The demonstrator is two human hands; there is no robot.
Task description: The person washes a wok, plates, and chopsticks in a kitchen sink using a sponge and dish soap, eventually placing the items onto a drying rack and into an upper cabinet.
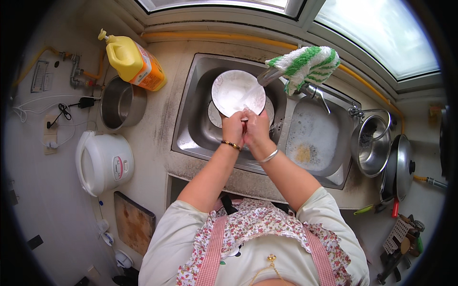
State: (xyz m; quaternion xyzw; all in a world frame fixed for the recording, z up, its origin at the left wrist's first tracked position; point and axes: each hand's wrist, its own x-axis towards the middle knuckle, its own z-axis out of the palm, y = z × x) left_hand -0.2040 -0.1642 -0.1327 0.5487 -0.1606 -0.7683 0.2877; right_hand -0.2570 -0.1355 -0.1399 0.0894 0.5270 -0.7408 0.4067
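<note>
A white bowl (238, 91) is held over the left sink basin (200, 132), under water running from the faucet (269, 77). Both of my hands grip its near rim side by side: my left hand (233, 127) and my right hand (257, 125), with fingers partly hidden. Beneath it in the basin lies more white dishware (214, 116), mostly covered by the bowl. A green and white striped cloth (309, 64) is draped over the faucet. The right basin (290, 150) holds foamy water with a yellowish patch in it.
Left of the sink stand a yellow pump jug (137, 64), a steel pot (121, 103) and a white rice cooker (107, 164); a cutting board (134, 223) is lower. A steel bowl (372, 146) and lidded pan (404, 168) stand at the right, utensils (400, 239) below.
</note>
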